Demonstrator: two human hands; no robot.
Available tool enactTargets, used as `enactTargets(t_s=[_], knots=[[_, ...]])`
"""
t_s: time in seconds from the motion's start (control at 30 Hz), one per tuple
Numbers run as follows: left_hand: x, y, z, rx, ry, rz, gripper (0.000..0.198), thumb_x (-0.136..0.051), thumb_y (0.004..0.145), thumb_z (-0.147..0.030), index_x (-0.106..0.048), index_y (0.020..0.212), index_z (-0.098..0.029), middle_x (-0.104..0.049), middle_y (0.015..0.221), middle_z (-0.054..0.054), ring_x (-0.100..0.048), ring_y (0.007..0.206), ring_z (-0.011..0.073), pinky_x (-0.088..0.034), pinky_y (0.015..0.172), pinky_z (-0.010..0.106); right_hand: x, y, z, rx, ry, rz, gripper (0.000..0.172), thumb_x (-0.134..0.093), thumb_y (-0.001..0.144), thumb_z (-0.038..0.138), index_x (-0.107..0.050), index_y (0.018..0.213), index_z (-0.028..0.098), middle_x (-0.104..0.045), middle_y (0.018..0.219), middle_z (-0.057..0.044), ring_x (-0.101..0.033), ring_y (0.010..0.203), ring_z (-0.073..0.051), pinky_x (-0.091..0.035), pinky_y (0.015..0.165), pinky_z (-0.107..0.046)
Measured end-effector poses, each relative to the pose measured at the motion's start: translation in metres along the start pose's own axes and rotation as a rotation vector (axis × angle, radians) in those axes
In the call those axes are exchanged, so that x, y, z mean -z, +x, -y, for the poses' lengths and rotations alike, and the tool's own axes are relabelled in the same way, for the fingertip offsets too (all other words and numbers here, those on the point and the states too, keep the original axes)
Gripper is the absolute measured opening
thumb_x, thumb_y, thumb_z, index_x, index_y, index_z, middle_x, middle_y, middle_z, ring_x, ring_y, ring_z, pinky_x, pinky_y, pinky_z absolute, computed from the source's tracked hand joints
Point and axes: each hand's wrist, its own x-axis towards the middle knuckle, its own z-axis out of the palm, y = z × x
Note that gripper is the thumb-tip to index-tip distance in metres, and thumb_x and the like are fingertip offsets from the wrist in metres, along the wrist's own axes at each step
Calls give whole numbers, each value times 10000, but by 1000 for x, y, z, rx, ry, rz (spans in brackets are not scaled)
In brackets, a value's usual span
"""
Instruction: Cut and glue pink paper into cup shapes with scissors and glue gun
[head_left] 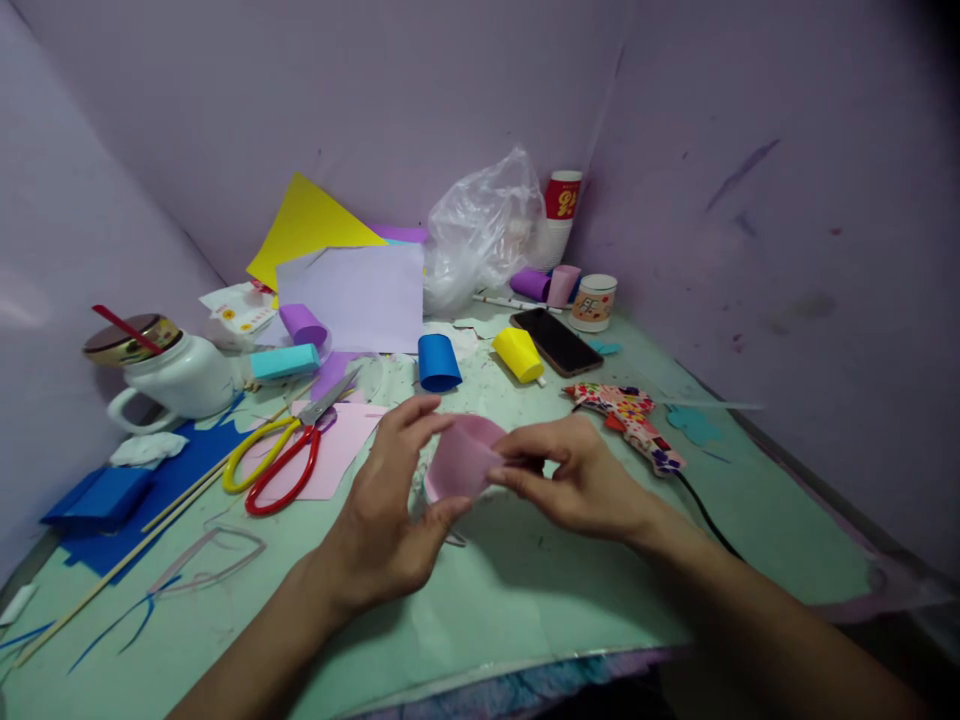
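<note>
Above the green tabletop, the left hand steadies and the right hand pinches a curled pink craft sheet, seemingly to hold its curve. At eleven o'clock from it, a blue tube sits, perhaps set clear. Right fingertips mask the pinched edge; a scrap toward six is indistinct.

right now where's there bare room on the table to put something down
Two patches of the table look bare: between the forearms, from the near edge toward the held pink piece, and right of the black cord. The left is crowded with scissors and mug, the back with the plastic bag.
</note>
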Motion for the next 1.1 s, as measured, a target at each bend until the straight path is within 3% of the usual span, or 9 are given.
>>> enactTargets(t_s=[0.1, 0.2, 0.3, 0.43, 0.63, 0.8, 0.93, 1.1], knots=[[-7, -2, 1, 333, -189, 53, 640, -655, 800, -308, -347, 1353, -218, -468, 1349, 144, -504, 1188, 281, -445, 974, 448, 1, 4, -5, -320, 322, -156, 181, -740, 692, 323, -667, 676, 158, -602, 539, 30, -495, 398, -78, -390, 377, -190], [-12, -1, 1, 647, -587, 107, 597, -679, 773, -361, -436, 1292, -194, -502, 1350, 136, -503, 1212, 287, -422, 999, 427, 0, 5, -15, -393, 403, -219, 252, -760, 666, 380, -650, 722, 160, -590, 504, 45, -505, 367, -76, -391, 354, -182], [-15, 0, 0, 778, -884, 89, 560, -676, 776, -413, -493, 1241, -162, -574, 1273, 137, -562, 1150, 276, -458, 946, 387, -1, 6, -22, -433, 445, -246, 276, -770, 649, 389, -642, 728, 157, -582, 472, 51, -506, 351, -78, -386, 340, -176], [-20, 0, 3, 834, -970, 46, 542, -654, 794, -407, -522, 1246, -140, -633, 1193, 135, -623, 1038, 271, -496, 883, 406, -4, 5, -20, -455, 453, -254, 269, -776, 640, 368, -640, 723, 152, -577, 454, 55, -503, 341, -74, -384, 337, -171], [-19, -5, 7, 807, -1078, -5, 644, -728, 734, -356, -528, 1316, -165, -560, 1366, 105, -473, 1280, 299, -388, 1061, 392, -4, 3, -9, -441, 415, -236, 249, -761, 639, 350, -637, 724, 151, -584, 464, 58, -515, 360, -69, -384, 356, -162], [-22, -7, 8, 797, -1077, -15, 807, -768, 690, -376, -446, 1397, -153, -500, 1421, 139, -487, 1263, 350, -413, 1040, 428, -5, 5, -1, -490, 383, -125, 251, -742, 616, 291, -668, 794, 131, -624, 519, 29, -519, 361, -87, -376, 339, -180], [-22, -4, -1, 785, -986, -49, 716, -751, 702, -348, -500, 1337, -133, -553, 1367, 139, -554, 1192, 307, -482, 950, 339, -10, 5, -1, -494, 275, -46, 261, -714, 635, 307, -691, 823, 127, -650, 590, 3, -529, 445, -100, -413, 419, -205], [-17, 2, -14, 809, -836, -39, 544, -663, 722, -255, -543, 1234, -115, -656, 1204, 100, -622, 1042, 240, -510, 845, 283, -18, -1, -1, -444, 178, -81, 261, -679, 671, 346, -696, 795, 118, -661, 641, -26, -539, 528, -126, -414, 493, -234]])
